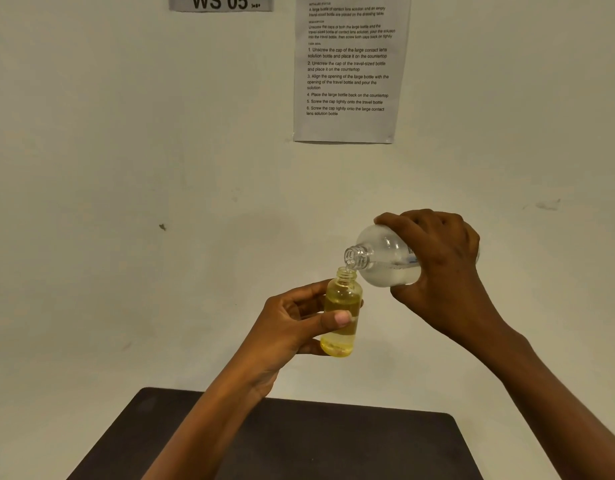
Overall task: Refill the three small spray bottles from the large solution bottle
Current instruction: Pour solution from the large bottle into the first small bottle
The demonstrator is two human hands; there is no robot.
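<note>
My left hand [292, 327] grips a small yellow-tinted bottle [342, 299] upright in the air, thumb across its front. Its neck is uncapped and there is liquid in its lower part. My right hand [441, 268] holds the large clear solution bottle [382, 258] tipped on its side, open mouth pointing left and down. The large bottle's mouth sits just above the small bottle's neck. Clear liquid lies along the lower side of the large bottle. No caps and no other small bottles are in view.
A dark table [299, 441] lies below my forearms, its far edge against a pale wall. An instruction sheet [347, 67] and a sign reading WS 05 [221, 2] hang on that wall.
</note>
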